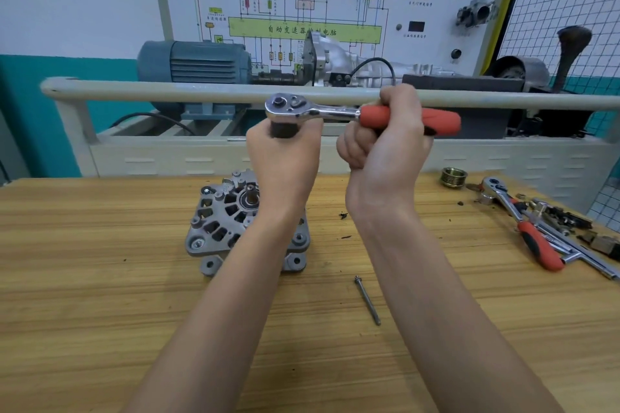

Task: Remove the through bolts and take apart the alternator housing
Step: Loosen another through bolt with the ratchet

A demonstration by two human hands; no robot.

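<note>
While our right hand (385,144) was wrapped tight around the red grip of the ratchet wrench (339,112), raised level above the wooden bench (100,312), our left hand (285,157) curled closed around the dark socket (281,131) under the ratchet's head. The alternator (221,221) sat on the bench below our left wrist, pulley-shaft end up, and one long through bolt (367,300) lay loose near it. A brass-coloured pulley (453,176) and a second ratchet (523,223) lay at the far right, well apart.
</note>
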